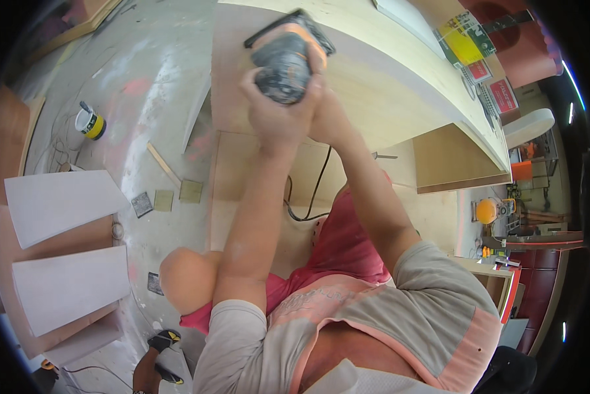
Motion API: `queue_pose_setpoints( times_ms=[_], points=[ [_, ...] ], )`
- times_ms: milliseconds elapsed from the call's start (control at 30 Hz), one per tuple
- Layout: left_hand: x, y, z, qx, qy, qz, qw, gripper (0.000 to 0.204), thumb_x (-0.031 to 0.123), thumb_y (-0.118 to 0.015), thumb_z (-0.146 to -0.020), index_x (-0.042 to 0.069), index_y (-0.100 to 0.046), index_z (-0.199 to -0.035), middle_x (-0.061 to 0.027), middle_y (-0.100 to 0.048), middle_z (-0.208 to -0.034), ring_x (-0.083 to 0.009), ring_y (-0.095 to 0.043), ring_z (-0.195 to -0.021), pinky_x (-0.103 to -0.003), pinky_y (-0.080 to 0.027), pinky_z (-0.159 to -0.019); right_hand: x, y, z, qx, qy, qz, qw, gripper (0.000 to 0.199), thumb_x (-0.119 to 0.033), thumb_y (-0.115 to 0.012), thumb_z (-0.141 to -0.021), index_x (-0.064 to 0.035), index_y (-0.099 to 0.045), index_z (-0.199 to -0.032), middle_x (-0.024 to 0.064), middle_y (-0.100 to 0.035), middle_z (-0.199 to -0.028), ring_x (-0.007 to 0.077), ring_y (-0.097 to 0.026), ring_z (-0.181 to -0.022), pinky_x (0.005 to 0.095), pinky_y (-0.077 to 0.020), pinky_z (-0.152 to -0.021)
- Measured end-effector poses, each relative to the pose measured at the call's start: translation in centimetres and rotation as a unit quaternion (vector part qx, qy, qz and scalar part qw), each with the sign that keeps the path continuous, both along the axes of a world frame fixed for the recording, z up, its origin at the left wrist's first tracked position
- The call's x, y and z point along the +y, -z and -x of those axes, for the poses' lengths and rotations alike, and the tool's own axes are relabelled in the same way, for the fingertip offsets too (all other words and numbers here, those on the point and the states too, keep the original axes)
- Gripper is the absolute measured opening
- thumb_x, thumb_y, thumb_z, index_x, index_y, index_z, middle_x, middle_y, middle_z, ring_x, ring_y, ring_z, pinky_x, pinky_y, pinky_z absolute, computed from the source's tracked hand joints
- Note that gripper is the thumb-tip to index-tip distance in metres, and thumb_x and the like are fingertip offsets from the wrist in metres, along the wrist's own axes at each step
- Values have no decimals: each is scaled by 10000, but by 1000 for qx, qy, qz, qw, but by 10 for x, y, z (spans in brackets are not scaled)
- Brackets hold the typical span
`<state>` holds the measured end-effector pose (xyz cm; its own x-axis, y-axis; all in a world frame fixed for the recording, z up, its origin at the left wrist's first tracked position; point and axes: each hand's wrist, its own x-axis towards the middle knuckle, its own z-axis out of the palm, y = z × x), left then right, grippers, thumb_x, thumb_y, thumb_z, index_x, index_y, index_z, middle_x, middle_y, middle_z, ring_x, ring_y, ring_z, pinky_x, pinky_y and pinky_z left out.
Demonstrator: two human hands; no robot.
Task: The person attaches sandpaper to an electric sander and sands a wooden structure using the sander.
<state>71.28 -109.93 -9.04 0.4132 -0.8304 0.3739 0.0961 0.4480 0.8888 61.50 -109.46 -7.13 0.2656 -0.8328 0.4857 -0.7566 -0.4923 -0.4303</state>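
Observation:
Both of my hands are wrapped round a black and orange power sander [283,65] whose body looks dusty. My left hand [274,121] grips its near end from the left. On the right side my right hand [321,108] closes over the body, its fingers partly hidden. The sander's flat pad lies against or just above the pale wooden panel [367,85] of a large cabinet; I cannot tell if it touches. A dark cable [316,187] hangs in a loop below my forearms.
On the floor at left are a paint bucket [90,123], a wood strip [164,164] and several square pads [164,200]. White boards [72,289] lie stacked near them. Another person's shod foot [164,339] shows at the lower left. An open cabinet compartment [452,157] juts out at right.

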Motion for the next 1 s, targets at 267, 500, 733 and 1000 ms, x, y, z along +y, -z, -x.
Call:
queue_pose_setpoints(
  times_ms=[267, 500, 733, 1000],
  points=[
    [29, -8, 42, -279, 76, 66, 955, 877, 469, -829, -588, 23, -388, -1201, -184, -580, -901, -369, -603, -753, -460, -485, -664, 34, 6, 6, -300, 136, 44, 943, 906, -139, -705, -752, -67, -145, -1462, 215, -574, -1139, 347, -586, -968, 406, -463, -836],
    [17, -20, 27, -181, 4, 73, 981, 869, 391, -857, -585, 0, -379, -1196, -203, -556, -919, -380, -575, -839, -448, -473, -731, 24, -2, 3, -319, 128, 15, 939, 838, -127, -661, -801, -64, -145, -1458, 187, -572, -1124, 295, -586, -989, 390, -458, -858],
    [2, -15, 0, 78, -40, -46, 995, 796, 300, -823, -699, -120, -335, -1167, -215, -580, -1012, -253, -634, -856, -337, -538, -730, 0, -14, -24, 64, 59, -88, 992, 868, -163, -580, -827, -113, -26, -1493, 248, -642, -931, 402, -627, -833, 456, -485, -725],
    [-18, 56, -22, 164, -116, -236, 951, 804, 274, -761, -762, -161, -272, -1229, -244, -543, -1122, -251, -623, -962, -351, -540, -793, -24, 40, -50, 94, -40, -190, 976, 947, -157, -596, -797, -85, 46, -1488, 267, -647, -886, 425, -631, -789, 467, -488, -704]
  ],
)
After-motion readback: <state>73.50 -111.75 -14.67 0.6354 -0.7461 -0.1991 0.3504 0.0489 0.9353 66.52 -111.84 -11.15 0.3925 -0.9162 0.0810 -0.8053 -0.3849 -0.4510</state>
